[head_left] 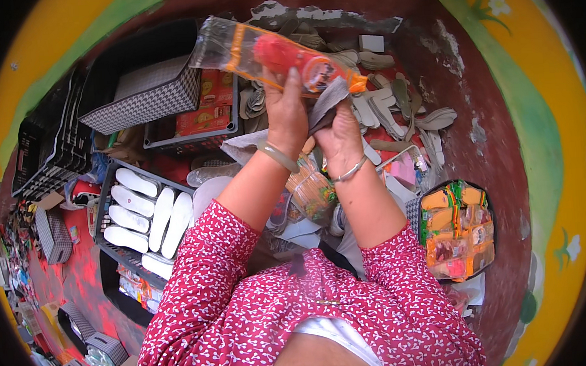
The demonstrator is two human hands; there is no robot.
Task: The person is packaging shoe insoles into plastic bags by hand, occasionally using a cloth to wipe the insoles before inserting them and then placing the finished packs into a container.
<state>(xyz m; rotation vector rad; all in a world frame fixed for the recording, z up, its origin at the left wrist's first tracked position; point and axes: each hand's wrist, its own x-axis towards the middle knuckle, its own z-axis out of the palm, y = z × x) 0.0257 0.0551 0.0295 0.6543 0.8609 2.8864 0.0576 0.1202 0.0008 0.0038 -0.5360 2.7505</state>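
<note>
Out in front of me, my left hand (286, 109) grips a clear plastic packet (241, 48) with orange print from below. Something red and soft-looking, possibly an insole, shows inside it. My right hand (340, 132) is closed on a grey cloth (327, 104), which lies against the packet's orange right end. Another grey cloth part (240, 148) hangs beside my left wrist. Beneath my forearms lies a bundle of packaged insoles (311, 188) in clear wrapping, partly hidden.
White insoles (133, 209) fill a dark crate (109, 241) on the left. Behind it are a checked basket (140, 102) and a crate of red packages (205, 111). Loose insoles (383, 114) lie ahead by the wall; a basket of orange packets (458, 230) stands right.
</note>
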